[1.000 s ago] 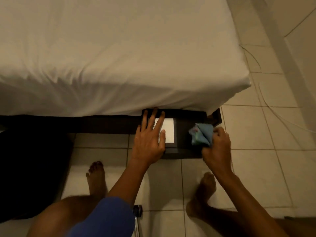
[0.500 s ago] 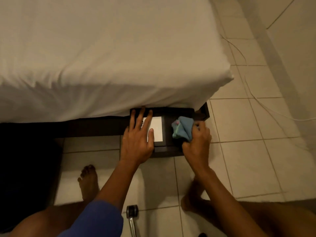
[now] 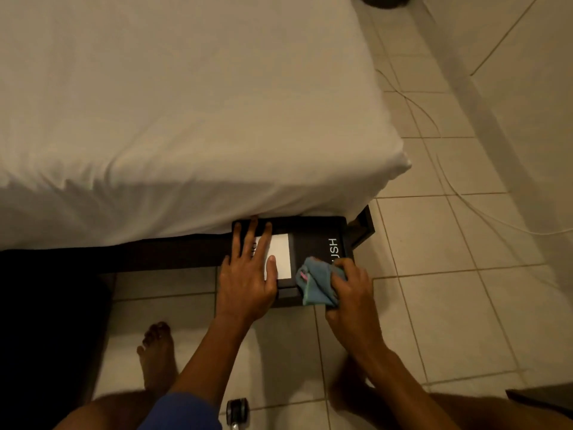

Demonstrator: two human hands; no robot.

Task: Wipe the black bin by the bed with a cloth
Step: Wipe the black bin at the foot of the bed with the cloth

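My left hand (image 3: 248,283) lies flat, steadying the bin (image 3: 313,237); my right hand (image 3: 350,293) grips the cloth (image 3: 313,283). I should press firmly, overlapping strokes across the lid.

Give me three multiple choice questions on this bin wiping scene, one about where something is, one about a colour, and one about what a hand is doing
1. Where does the black bin stand?
A. On top of the bed
B. On the tiled floor at the bed's corner
C. In the person's lap

2. What colour is the cloth?
A. Blue
B. Red
C. Yellow

3. What is the left hand doing?
A. Gripping the cloth
B. Hanging in the air
C. Lying flat on the bin's lid, fingers spread

Answers:
1 B: the bin sits on the floor tiles, partly under the overhanging white sheet.
2 A: the bunched cloth in the right hand is blue.
3 C: its palm and fingers rest across the lid and its white label.
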